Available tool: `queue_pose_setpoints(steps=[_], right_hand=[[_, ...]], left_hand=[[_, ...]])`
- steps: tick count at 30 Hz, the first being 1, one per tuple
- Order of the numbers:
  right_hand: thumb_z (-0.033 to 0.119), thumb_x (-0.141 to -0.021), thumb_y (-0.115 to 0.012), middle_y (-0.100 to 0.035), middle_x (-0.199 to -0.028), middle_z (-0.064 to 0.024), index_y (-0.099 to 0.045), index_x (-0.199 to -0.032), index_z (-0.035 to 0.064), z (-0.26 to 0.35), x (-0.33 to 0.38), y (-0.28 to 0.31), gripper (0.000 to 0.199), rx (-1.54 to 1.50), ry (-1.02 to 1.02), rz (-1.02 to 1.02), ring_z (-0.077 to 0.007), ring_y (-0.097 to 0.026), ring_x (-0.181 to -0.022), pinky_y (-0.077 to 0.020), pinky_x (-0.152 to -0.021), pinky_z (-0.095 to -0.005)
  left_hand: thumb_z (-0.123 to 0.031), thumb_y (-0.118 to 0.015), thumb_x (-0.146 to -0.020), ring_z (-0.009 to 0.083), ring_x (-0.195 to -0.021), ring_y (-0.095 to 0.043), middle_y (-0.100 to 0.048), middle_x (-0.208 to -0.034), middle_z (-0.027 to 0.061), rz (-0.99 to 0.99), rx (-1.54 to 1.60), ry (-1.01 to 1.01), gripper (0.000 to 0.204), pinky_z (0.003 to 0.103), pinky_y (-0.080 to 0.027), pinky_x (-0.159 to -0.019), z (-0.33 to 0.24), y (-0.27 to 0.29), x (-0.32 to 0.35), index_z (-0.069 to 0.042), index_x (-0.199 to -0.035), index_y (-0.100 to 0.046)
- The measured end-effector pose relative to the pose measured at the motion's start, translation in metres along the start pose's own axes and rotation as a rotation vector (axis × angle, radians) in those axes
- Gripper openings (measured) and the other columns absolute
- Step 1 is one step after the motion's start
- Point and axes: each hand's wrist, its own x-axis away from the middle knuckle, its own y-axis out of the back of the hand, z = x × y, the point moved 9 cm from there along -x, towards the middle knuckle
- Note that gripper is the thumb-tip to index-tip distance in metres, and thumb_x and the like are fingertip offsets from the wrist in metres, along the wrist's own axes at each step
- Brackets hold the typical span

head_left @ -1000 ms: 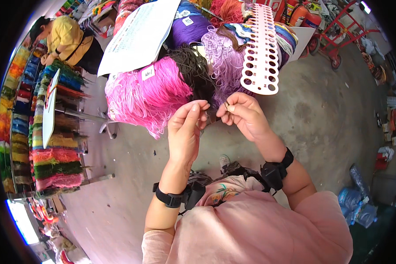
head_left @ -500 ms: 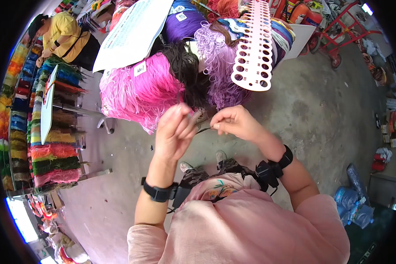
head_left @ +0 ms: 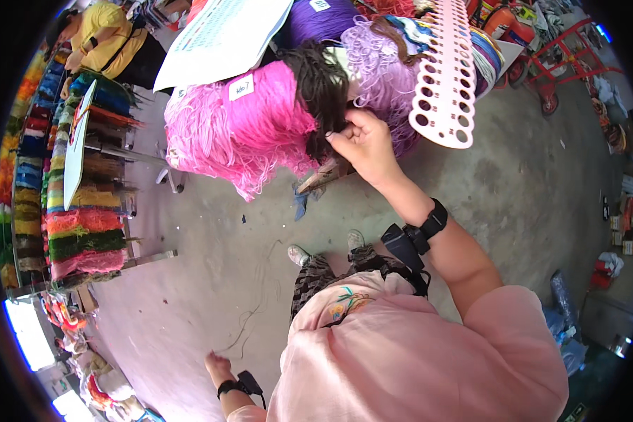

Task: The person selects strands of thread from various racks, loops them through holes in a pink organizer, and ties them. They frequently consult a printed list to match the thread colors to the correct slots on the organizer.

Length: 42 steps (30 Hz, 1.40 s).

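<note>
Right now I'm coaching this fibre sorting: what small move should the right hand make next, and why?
Probably pinch a few strands from the dark brown bundle: the right hand already touches its lower edge, fingers curled, while the left hand hangs low by the floor.

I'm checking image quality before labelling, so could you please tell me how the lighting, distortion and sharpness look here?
Head view: even soft daylight, faint shadows on the floor; strong fisheye bending with a black rim; bright glare patches at lower left; right hand on the dark brown fibre bundle is sharp; left hand is small near the lower edge.
</note>
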Motion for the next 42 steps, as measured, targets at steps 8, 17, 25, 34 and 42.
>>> queue_pose_setpoints(steps=[8, 17, 25, 34, 42], right_hand=[[0.007, -0.078, -0.050, -0.050, -0.066, -0.0022, -0.057, -0.080, -0.0044, 0.021, 0.037, 0.024, 0.014, -0.125, -0.154, 0.033, -0.0056, -0.043, -0.050, -0.0347, -0.046, -0.0169], [0.009, -0.077, -0.050, -0.057, -0.070, -0.0071, -0.055, -0.083, -0.0032, 0.042, 0.063, 0.045, 0.014, -0.310, -0.365, 0.022, -0.0088, -0.052, -0.050, -0.0388, -0.042, -0.0160], [0.010, -0.080, -0.045, -0.057, -0.070, -0.0081, -0.054, -0.081, -0.0024, 0.043, 0.066, 0.044, 0.015, -0.396, -0.381, 0.100, -0.0109, -0.055, -0.052, -0.0400, -0.041, -0.0165], [0.010, -0.081, -0.044, -0.057, -0.070, -0.0080, -0.050, -0.080, 0.0001, 0.040, 0.064, 0.034, 0.012, -0.438, -0.428, 0.116, -0.0102, -0.055, -0.050, -0.0398, -0.041, -0.0159], [0.011, -0.078, -0.051, -0.057, -0.069, -0.0054, -0.055, -0.084, -0.0015, 0.039, 0.053, 0.027, 0.015, -0.352, -0.399, 0.162, -0.0072, -0.053, -0.051, -0.0393, -0.042, -0.0150]], left_hand=[[-0.012, -0.044, -0.081, 0.0032, -0.038, -0.018, -0.020, -0.045, -0.0073, 1.104, 0.095, -0.255, 0.014, 0.018, -0.017, -0.037, -0.145, -0.517, 0.229, -0.002, -0.085, -0.053], [-0.019, -0.049, -0.080, -0.0001, -0.046, -0.030, -0.046, -0.059, -0.0057, 1.158, -0.354, -0.445, 0.019, 0.014, -0.021, -0.040, -0.117, -0.672, 0.360, -0.002, -0.083, -0.056], [-0.015, -0.049, -0.080, 0.0007, -0.047, -0.032, -0.051, -0.062, -0.0016, 1.311, -0.264, -0.278, 0.014, 0.014, -0.023, -0.041, -0.090, -0.683, 0.364, -0.003, -0.080, -0.056], [-0.012, -0.048, -0.080, 0.0016, -0.049, -0.034, -0.052, -0.064, -0.0013, 1.276, -0.286, -0.489, 0.013, 0.015, -0.025, -0.043, -0.105, -0.677, 0.363, -0.002, -0.082, -0.057], [-0.010, -0.049, -0.080, 0.0018, -0.052, -0.037, -0.054, -0.068, -0.0012, 1.217, -0.208, -0.548, 0.014, 0.015, -0.028, -0.046, -0.113, -0.674, 0.353, 0.000, -0.086, -0.057]])
